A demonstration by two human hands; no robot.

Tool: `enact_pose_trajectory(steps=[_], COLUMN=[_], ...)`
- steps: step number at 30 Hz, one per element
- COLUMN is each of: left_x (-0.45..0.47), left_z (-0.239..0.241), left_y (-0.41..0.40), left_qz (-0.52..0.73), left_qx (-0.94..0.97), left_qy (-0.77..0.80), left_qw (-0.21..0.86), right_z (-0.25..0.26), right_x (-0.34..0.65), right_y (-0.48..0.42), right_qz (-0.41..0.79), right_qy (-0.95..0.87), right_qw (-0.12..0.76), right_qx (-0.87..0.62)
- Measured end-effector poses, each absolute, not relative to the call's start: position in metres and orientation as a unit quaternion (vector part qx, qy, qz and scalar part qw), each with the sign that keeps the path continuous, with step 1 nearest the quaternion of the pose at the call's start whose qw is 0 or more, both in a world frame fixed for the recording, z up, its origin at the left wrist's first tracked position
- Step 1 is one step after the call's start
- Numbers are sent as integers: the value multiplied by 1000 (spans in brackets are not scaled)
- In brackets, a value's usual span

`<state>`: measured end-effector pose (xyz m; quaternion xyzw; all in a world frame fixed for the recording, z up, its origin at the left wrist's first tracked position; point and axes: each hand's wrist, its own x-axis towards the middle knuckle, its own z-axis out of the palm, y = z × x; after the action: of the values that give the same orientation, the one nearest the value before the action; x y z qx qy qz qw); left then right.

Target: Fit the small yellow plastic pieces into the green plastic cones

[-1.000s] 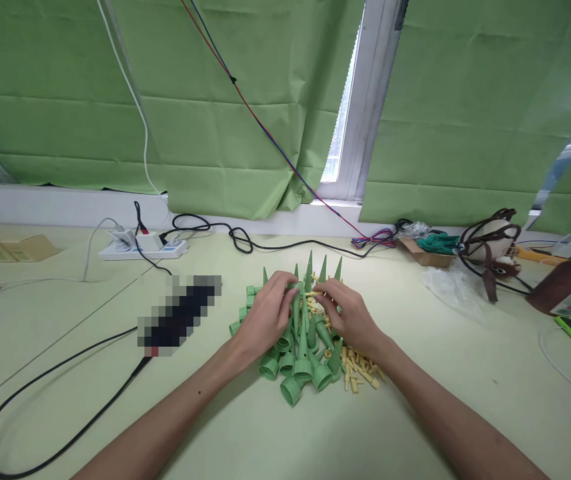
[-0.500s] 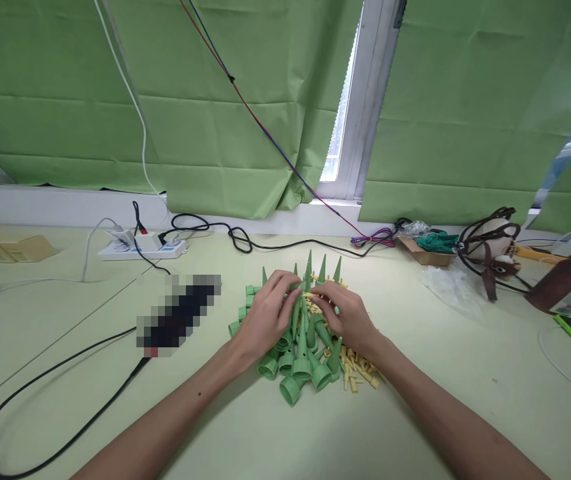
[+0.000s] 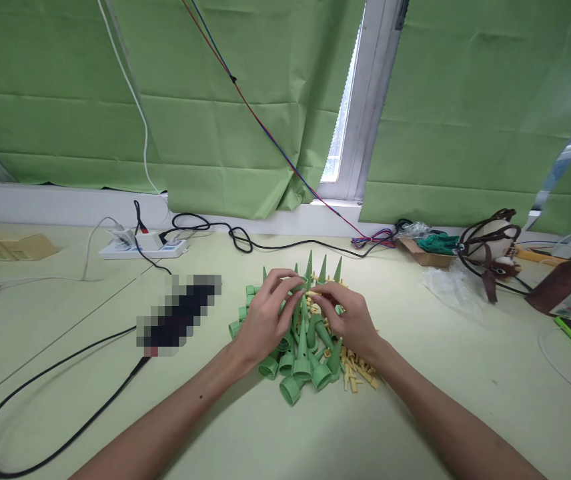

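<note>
Over a heap of small plastic parts, my two hands nearly meet at the fingertips. My right hand (image 3: 349,315) pinches a small yellow plastic piece (image 3: 311,293) between thumb and fingers. My left hand (image 3: 265,313) is closed in a pinch at the other end of that piece; whether it holds a green spike as well is hidden by the fingers. Beneath them lie several green hollow plastic spikes (image 3: 302,365), cone-shaped with round open bases, some lying down and some pointing up. Small yellow branched pieces (image 3: 360,370) are strewn below my right hand.
A white power strip (image 3: 143,249) with plugs sits at the back left, near a blurred dark device (image 3: 180,317) on a black cable. At the right are a clear plastic bag (image 3: 453,290), a small cardboard box (image 3: 423,252) and a brown-strapped bag (image 3: 490,243).
My fingertips have shifted slightly around the yellow piece, and the left fingers have curled a little. The heap looks the same.
</note>
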<state>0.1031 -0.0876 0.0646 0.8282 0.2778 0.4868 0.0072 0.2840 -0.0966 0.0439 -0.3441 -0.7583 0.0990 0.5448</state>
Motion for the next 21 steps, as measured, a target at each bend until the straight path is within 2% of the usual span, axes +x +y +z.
enact_pose_trajectory(steps=[10,21], left_x=[100,95], left_z=[62,54], left_y=[-88,-85], left_qz=[501,484], left_qx=[832,849], left_qy=[231,198], left_qw=[-59,-74], right_z=[48,60], right_x=[279,279], right_y=[-101,-109], right_qz=[170,314], right_qy=[-731,-701], right_qw=[553,530], right_qx=[-362,-360])
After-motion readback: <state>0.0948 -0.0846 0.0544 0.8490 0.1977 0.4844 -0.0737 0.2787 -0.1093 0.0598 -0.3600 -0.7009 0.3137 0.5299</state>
